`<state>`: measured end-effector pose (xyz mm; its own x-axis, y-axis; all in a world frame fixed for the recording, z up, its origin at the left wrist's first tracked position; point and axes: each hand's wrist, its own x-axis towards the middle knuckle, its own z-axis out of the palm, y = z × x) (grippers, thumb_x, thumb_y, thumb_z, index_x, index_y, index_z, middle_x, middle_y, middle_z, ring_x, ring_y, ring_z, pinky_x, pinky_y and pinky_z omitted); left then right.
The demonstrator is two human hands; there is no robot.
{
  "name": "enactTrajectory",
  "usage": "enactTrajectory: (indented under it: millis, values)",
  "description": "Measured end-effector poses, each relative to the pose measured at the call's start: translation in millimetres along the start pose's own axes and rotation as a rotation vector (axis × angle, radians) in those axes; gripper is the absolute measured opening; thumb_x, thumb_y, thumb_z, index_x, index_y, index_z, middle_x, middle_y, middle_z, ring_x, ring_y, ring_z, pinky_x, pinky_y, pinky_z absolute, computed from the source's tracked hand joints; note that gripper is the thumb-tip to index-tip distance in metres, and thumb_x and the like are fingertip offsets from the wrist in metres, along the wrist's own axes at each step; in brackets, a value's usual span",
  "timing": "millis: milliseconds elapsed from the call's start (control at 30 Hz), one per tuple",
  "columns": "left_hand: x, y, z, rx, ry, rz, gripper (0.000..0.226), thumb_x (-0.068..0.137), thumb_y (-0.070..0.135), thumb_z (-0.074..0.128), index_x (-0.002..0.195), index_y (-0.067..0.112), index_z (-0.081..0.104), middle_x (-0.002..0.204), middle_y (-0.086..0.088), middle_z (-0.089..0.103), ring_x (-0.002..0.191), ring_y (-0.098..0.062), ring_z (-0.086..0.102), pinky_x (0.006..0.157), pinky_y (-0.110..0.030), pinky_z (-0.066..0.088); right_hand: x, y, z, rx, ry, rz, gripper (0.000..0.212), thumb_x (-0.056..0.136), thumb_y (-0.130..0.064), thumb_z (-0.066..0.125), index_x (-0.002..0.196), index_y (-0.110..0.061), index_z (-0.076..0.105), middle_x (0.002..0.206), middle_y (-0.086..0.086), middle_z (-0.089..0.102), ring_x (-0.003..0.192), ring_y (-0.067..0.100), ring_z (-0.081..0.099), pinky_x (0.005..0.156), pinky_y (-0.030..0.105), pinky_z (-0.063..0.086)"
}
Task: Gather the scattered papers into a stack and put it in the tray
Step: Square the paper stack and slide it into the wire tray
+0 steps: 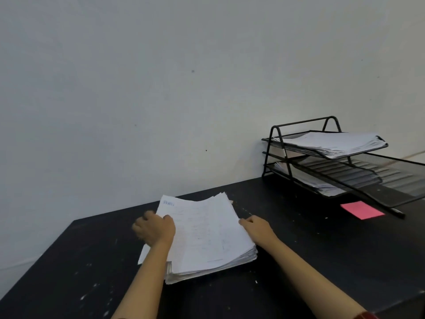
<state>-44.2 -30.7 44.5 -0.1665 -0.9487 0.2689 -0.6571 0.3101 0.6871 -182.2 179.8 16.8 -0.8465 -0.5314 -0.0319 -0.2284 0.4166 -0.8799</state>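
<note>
Both hands grip a paper stack mid-desk: left hand on its left edge, right hand on its right; tray at the far right corner.

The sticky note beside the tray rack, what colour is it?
Pink sticky note, head view.

Legible text: none; top sheet of the paper stack bears a short blue handwritten word at its far-left corner, just beyond the left hand's fingers, too blurred to read; faint lines below likewise unreadable
</note>
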Motion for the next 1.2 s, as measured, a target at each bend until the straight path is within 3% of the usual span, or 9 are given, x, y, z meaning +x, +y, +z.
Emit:
enactTrajectory:
  millis: [100,200,267,367,533,700,833,1000,1200]
  values:
    - [10,-14,-12,0.031,-0.280,-0.121,0.046,0.088,0.027,0.056,0.121,-0.003,0.048,0.118,-0.020,0.055,0.107,-0.034,0.053,0.090,-0.039,0.044,3,-6,6,-0.045,-0.002,0.021,0.039,0.094,-0.032,0.049,0.060,-0.014,0.042,0.064,0.000,0.042,0.055,0.011,0.037,0.051,0.024,0.029]
    - [8,-20,-7,-0.076,-0.517,-0.022,0.012,0.082,0.009,0.059,0.074,0.003,0.052,0.075,-0.006,0.054,0.065,-0.018,0.052,0.053,-0.025,0.039,6,-12,7,-0.098,-0.016,0.042,0.046,0.096,-0.033,0.044,0.057,-0.012,0.034,0.062,0.000,0.038,0.056,0.013,0.035,0.052,0.026,0.028]
    - [9,-23,1,-0.073,-0.615,-0.019,0.008,0.076,0.004,0.066,0.077,-0.001,0.060,0.084,-0.009,0.063,0.076,-0.022,0.062,0.062,-0.029,0.049,8,-15,6,-0.126,-0.033,0.068,0.044,0.097,-0.034,0.041,0.060,-0.012,0.038,0.065,0.001,0.040,0.062,0.014,0.039,0.057,0.028,0.031]
    - [8,-22,3,-0.109,-0.674,-0.087,0.046,0.076,0.005,0.074,0.116,-0.008,0.054,0.118,-0.016,0.060,0.108,-0.031,0.058,0.088,-0.036,0.049,8,-20,7,-0.151,-0.039,0.096,0.041,0.096,-0.037,0.042,0.069,-0.009,0.051,0.074,0.003,0.051,0.072,0.018,0.049,0.072,0.031,0.039]
    - [8,-22,4,-0.214,-0.718,-0.175,0.059,0.079,0.013,0.076,0.126,-0.008,0.047,0.129,-0.019,0.054,0.117,-0.032,0.053,0.093,-0.039,0.044,5,-32,4,-0.244,-0.073,0.093,0.059,0.098,-0.041,0.046,0.130,0.007,0.048,0.134,0.017,0.053,0.122,0.028,0.053,0.096,0.031,0.042]
    - [3,-25,6,-0.308,-0.805,-0.212,0.070,0.080,0.031,0.075,0.131,-0.007,0.046,0.135,-0.018,0.051,0.125,-0.031,0.048,0.094,-0.035,0.040,6,-34,-2,-0.243,-0.201,0.166,0.072,0.092,-0.047,0.057,0.140,0.003,0.036,0.143,0.013,0.045,0.127,0.025,0.049,0.092,0.026,0.042]
    - [-4,-25,7,-0.437,-0.819,-0.095,0.053,0.078,0.012,0.077,0.124,-0.004,0.056,0.121,-0.018,0.063,0.106,-0.031,0.062,0.096,-0.040,0.049,6,-33,2,-0.211,-0.234,0.180,0.072,0.091,-0.044,0.059,0.141,0.003,0.035,0.144,0.013,0.043,0.128,0.026,0.048,0.096,0.029,0.042]
    - [-21,-14,-9,-0.703,-0.813,0.143,0.045,0.081,0.005,0.072,0.120,0.015,0.053,0.111,-0.002,0.065,0.098,-0.018,0.064,0.071,-0.024,0.054,2,-30,0,0.008,-0.160,0.191,0.072,0.091,-0.041,0.061,0.141,0.003,0.034,0.145,0.015,0.043,0.127,0.027,0.048,0.097,0.029,0.042]
    - [-34,11,-26,-1.021,-0.782,0.209,0.048,0.078,0.013,0.075,0.122,0.023,0.056,0.113,0.000,0.069,0.101,-0.020,0.067,0.082,-0.037,0.057,2,-33,-24,0.523,-0.096,0.134,0.099,0.076,-0.044,0.076,0.144,-0.007,0.015,0.130,0.015,0.048,0.102,0.026,0.059,0.065,0.030,0.051]
